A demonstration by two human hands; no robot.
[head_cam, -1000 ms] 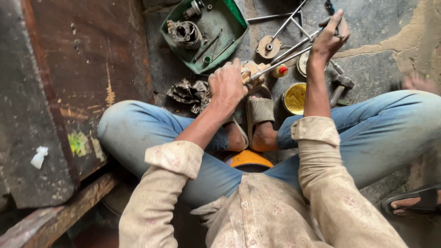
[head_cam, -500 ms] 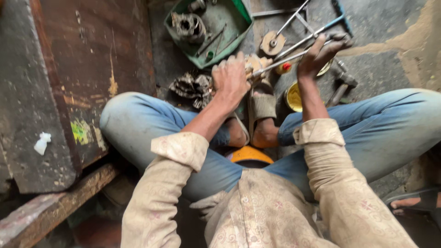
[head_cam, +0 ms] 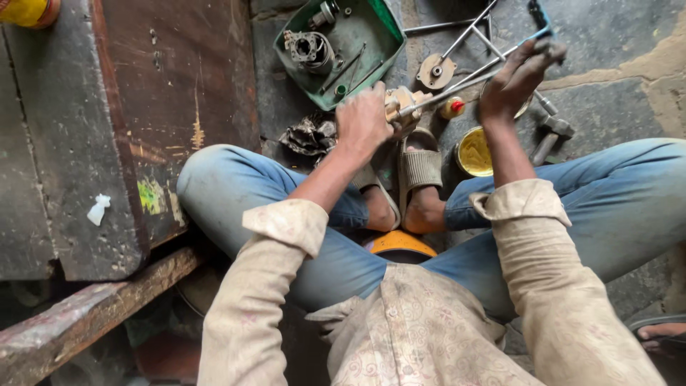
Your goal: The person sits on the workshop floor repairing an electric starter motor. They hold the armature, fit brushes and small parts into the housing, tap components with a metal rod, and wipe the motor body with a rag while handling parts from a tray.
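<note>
The tray [head_cam: 379,25], green and dented, lies on the floor [head_cam: 614,107] above the knees, with a motor part [head_cam: 309,48] in it. The rod [head_cam: 457,86] is long, thin steel, probably stiff, light and greasy, best gripped at its far end for leverage. The right hand [head_cam: 516,80] is closed around that end. The left hand [head_cam: 363,123] is clenched on the small tan part [head_cam: 401,101] at the rod's near tip, likely hard and heavy, pinned above the sandal [head_cam: 420,166].

place: floor-level repair workshop
floor: stained concrete floor [head_cam: 614,107], far right
parts: green tray [head_cam: 371,43] of greasy metal parts, far centre
tools: long metal rods [head_cam: 464,32], hammer [head_cam: 550,132]
left: worn wooden planks [head_cam: 107,129]
</note>
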